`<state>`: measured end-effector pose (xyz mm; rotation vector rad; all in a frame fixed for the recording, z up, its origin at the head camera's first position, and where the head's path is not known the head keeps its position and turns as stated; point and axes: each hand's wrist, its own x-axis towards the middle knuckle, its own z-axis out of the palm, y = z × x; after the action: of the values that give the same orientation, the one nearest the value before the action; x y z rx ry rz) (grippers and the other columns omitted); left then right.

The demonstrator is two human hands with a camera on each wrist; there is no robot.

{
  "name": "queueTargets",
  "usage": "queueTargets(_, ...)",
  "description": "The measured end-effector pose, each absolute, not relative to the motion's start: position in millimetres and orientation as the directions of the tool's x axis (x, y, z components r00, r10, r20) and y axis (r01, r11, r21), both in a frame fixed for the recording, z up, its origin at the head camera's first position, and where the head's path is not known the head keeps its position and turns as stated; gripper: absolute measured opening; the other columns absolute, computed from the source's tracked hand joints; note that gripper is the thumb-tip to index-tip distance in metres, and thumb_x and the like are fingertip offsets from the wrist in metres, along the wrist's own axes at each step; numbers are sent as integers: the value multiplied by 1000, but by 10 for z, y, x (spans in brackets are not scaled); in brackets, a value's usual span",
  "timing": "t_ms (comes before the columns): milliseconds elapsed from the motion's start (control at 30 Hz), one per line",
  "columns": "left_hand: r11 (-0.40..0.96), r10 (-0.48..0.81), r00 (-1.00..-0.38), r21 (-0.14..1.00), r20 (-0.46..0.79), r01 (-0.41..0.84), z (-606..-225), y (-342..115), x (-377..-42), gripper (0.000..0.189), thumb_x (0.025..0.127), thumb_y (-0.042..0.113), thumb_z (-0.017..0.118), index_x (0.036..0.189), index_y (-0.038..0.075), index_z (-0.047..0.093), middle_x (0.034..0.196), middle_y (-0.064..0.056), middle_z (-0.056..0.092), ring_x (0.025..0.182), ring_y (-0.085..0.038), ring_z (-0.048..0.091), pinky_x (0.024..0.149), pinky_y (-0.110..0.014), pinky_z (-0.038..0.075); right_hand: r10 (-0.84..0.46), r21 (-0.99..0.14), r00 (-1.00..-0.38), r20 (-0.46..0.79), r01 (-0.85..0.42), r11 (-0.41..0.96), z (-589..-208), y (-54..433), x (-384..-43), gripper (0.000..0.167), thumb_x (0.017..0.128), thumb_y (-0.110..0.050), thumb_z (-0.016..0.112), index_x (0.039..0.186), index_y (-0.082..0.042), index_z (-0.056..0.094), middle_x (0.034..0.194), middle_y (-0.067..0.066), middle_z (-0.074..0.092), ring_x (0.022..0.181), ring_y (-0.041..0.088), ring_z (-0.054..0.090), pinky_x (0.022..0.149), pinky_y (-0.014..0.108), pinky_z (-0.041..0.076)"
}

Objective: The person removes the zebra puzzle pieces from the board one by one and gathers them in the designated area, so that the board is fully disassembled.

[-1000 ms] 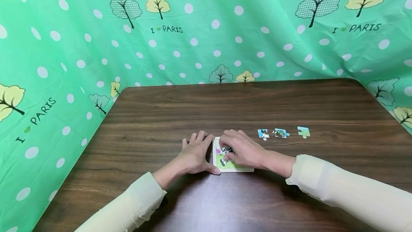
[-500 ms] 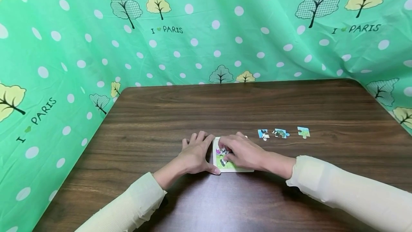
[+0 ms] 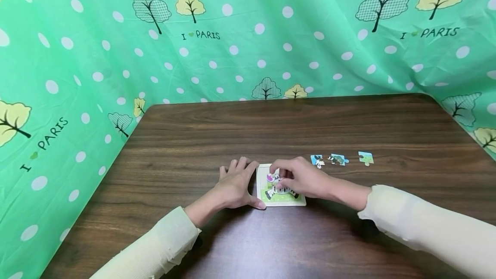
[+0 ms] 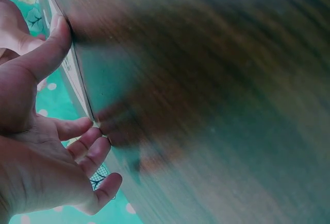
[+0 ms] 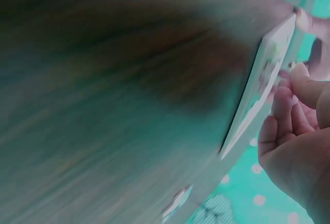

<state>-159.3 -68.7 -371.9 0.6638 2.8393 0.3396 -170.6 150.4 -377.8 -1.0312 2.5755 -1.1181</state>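
A small square zebra puzzle in a white tray point(image 3: 280, 204) lies on the table. My left hand point(image 3: 232, 188) is spread along its left side, thumb at the near corner and index finger at the far corner. In the left wrist view, that thumb point(image 4: 58, 41) rests at the tray's edge. Over the tray, my right hand point(image 3: 304, 178) pinches a small puzzle piece point(image 3: 270, 178) with pink on it, mostly hidden by the fingers. The right wrist view shows the tray point(image 5: 258, 90) beside the pinching fingertips point(image 5: 299, 72).
Three loose puzzle pieces lie in a row beyond the right hand: a blue and white one point(image 3: 317, 161), a darker one point(image 3: 338, 159) and a blue-green one point(image 3: 366, 158). The brown wooden table point(image 3: 217, 128) ends at a green dotted curtain point(image 3: 240, 25).
The right hand has shifted right and slightly up over the tray, and the pink-marked piece has moved with it. More of the zebra picture shows. The left hand has not moved.
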Motion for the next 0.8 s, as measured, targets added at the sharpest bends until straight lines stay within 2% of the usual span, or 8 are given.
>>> queueTargets(167, 876, 449, -881, 264, -149, 403, -3721, -690, -1591, 98, 56, 57, 85, 137, 20, 44, 128, -3, 44, 114, -26, 40, 87, -47, 32, -562, -699, -822, 89, -454, 553, -3718, 1792, -1717, 20, 82, -4, 73, 101, -12, 71, 71, -7, 60, 62, 7, 50, 57, 22, 42)
queueTargets(400, 873, 454, -880, 271, -143, 406, -3728, -690, -1594, 98, 56, 56, 86, 136, 20, 44, 129, -4, 44, 114, -26, 40, 86, -47, 31, -437, -642, -900, -14, -327, 694, -3609, 2271, -1649, 23, 82, -11, 75, 105, -13, 75, 89, -3, 70, 70, 9, 51, 58, 22, 39)
queueTargets(533, 872, 456, -879, 272, -141, 408, -3731, -688, -1595, 96, 56, 56, 86, 136, 20, 45, 127, -3, 44, 113, -26, 40, 85, -47, 31, -441, -590, -897, -23, -344, 731, -3626, 2437, -1594, 26, 81, -15, 76, 107, -12, 75, 100, 3, 72, 86, 13, 62, 66, 24, 45)
queueTargets(633, 874, 454, -879, 265, -144, 407, -3726, -687, -1594, 96, 56, 56, 85, 136, 21, 44, 128, -3, 44, 113, -26, 40, 86, -47, 31, -479, -522, -877, 27, -421, 742, -3676, 2485, -1561, 28, 81, -14, 76, 108, -9, 74, 103, 7, 72, 96, 18, 66, 73, 29, 50)
queueTargets(800, 874, 453, -879, 266, -148, 406, -3728, -678, -1587, 96, 57, 56, 85, 135, 20, 44, 128, -3, 44, 113, -26, 40, 86, -47, 31, -558, -363, -817, 148, -569, 738, -3741, 2494, -1520, 27, 81, -10, 76, 106, -2, 73, 93, 7, 72, 80, 10, 65, 64, 28, 50)
